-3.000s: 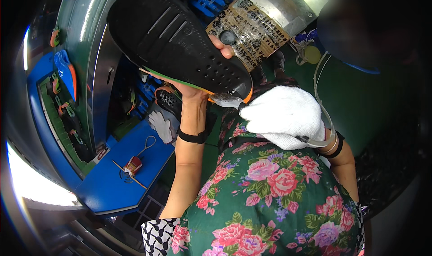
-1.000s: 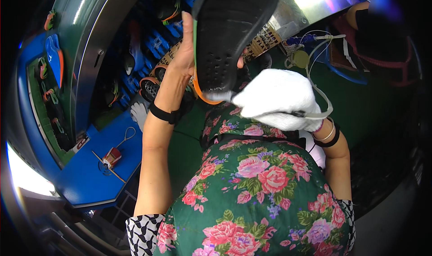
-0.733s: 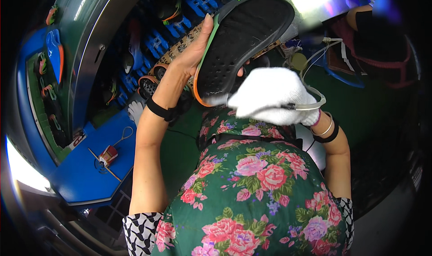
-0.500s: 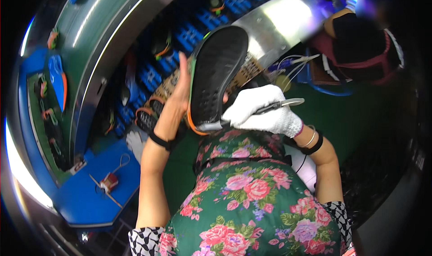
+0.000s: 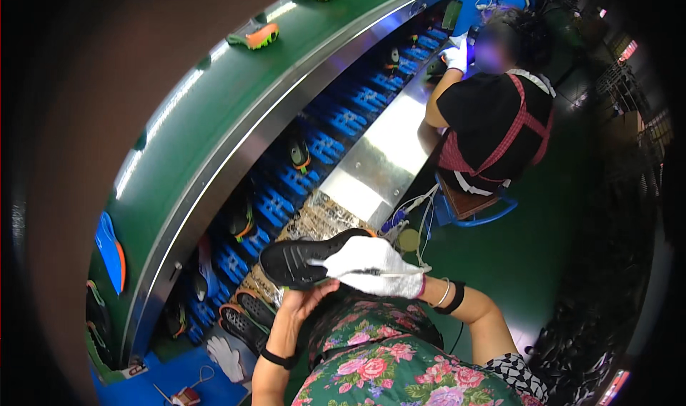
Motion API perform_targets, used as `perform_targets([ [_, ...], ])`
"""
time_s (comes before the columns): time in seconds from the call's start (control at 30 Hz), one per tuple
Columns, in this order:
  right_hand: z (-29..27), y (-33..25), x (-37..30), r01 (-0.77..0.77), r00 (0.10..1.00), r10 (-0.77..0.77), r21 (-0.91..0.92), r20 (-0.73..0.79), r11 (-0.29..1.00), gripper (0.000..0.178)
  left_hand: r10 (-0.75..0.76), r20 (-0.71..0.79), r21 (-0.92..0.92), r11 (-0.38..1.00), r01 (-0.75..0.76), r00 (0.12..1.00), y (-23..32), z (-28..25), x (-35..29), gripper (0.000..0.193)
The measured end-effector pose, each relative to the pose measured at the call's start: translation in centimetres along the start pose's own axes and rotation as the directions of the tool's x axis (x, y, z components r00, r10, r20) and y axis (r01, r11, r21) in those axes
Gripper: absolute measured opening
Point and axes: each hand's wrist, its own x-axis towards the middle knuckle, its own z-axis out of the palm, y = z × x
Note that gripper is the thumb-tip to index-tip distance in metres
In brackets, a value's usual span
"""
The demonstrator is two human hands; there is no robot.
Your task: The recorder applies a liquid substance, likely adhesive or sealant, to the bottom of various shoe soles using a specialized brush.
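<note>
While the bare left hand [image 5: 307, 300] grips the near edge of a black shoe sole [image 5: 289, 261], I log its fingers as closed on the rim, thumb and some fingertips hidden, exact grip not readable from my end. The sole sits in front of the person's body, tilted, slots facing up toward my camera, its right part covered by the other hand. I see the right hand [image 5: 377, 264] in a white knit glove, fingers curled together and pinching a slim brush [image 5: 315, 262]; pale tip over the sole by the slots, contact too fine for me to confirm. A pale tube runs from the brush's rear end past the wrist. Right wrist: bracelet, black band. Left wrist: black band.

Just beyond the sole I get printed cardboard [image 5: 327, 217] under clear film, then a metal ledge [image 5: 375, 159]. Alongside, blue racks [image 5: 325, 149] carry some shoes, and a green belt [image 5: 214, 84] curves past at upper left, a blue-and-orange insole [image 5: 111, 252] leaning near its lower end. Lower left, I note black perforated shoes [image 5: 243, 326], a spare white glove [image 5: 225, 357] and a blue table [image 5: 153, 377]. Upper right, a co-worker [image 5: 493, 117] sits on a stool [image 5: 464, 204], one gloved hand [image 5: 456, 56] raised.
</note>
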Motion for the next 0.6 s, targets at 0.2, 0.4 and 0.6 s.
perform_targets([
  [0.2, 1.2, -1.8, 0.7, 0.107, 0.992, -0.105, 0.023, -0.068, 0.994, 0.022, 0.329, 0.084, -0.538, 0.809, -0.235, 0.941, 1.9, 2.1, -2.5, 0.085],
  [0.4, 0.0, -4.0, 1.9, 0.119, 0.965, -0.147, -0.136, -0.219, 0.984, 0.026, 0.323, 0.143, -0.537, 0.820, -0.201, 0.935, 2.6, 4.4, -2.2, 0.078],
  [0.6, -0.6, -4.3, 4.2, 0.244, 0.938, -0.294, -0.253, -0.184, 0.936, 0.027, 0.311, 0.235, -0.604, 0.789, -0.112, 0.921, 2.5, 7.3, -0.9, 0.094],
])
